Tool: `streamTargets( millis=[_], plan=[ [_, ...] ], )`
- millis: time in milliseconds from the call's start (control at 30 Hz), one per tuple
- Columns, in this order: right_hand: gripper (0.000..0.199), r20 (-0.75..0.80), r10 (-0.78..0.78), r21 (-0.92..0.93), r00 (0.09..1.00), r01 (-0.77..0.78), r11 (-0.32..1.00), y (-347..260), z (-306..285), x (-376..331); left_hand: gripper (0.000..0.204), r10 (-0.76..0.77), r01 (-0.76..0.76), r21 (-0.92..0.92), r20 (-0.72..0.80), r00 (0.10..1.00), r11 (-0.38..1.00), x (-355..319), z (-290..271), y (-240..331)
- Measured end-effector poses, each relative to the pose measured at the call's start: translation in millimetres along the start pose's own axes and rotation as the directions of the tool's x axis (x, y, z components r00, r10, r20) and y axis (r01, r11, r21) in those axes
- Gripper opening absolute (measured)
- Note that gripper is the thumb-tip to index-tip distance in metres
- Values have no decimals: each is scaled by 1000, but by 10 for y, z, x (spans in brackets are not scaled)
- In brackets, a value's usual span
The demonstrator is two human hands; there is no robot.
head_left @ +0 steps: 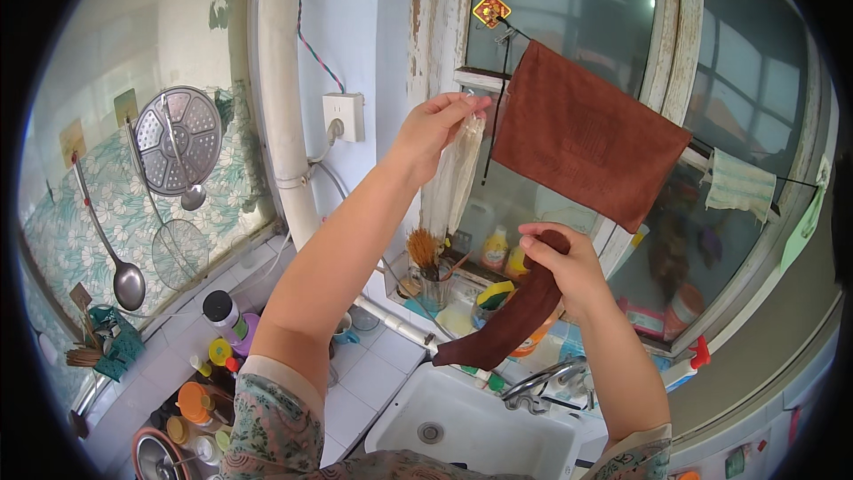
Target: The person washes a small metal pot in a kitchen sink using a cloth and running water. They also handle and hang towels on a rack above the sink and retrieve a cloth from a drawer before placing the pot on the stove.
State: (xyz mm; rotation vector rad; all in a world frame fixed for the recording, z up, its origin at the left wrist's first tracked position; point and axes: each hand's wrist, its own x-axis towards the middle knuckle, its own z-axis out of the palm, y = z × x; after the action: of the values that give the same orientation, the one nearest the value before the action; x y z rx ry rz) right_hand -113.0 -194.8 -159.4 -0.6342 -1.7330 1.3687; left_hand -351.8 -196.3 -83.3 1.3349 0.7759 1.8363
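Observation:
My left hand [442, 129] is raised to the window frame, its fingers pinched at the top of a limp, translucent whitish plastic piece [466, 164] that hangs down. Whether that is a bag or a glove I cannot tell. Lower and to the right, my right hand [569, 268] grips a folded dark brown cloth [502, 324], whose long end droops leftward above the sink. Between and beyond the hands, a larger reddish-brown cloth [591, 129] hangs spread over a dark line strung across the window.
Below is a white sink [404, 431] with a metal faucet [546, 382]. A brush [425, 249] stands in a glass on the crowded sill. Bottles and jars [197, 402] fill the left counter; a ladle [129, 284] and strainers hang on the wall. A striped cloth [742, 182] hangs at right.

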Motion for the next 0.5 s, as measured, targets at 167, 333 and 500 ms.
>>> streamTargets(
  millis=[167,333,500],
  plan=[
    [27,-2,86,132,996,-85,988,91,-172,56,21,252,-217,265,-104,962,939,911,-232,40],
    [23,-21,76,135,997,-72,988,81,-327,24,17,573,-335,725,-100,813,602,1665,-393,-12],
    [23,-40,110,132,993,-104,986,191,-495,-8,16,739,-222,967,60,671,122,2049,-286,-7]
  ],
)
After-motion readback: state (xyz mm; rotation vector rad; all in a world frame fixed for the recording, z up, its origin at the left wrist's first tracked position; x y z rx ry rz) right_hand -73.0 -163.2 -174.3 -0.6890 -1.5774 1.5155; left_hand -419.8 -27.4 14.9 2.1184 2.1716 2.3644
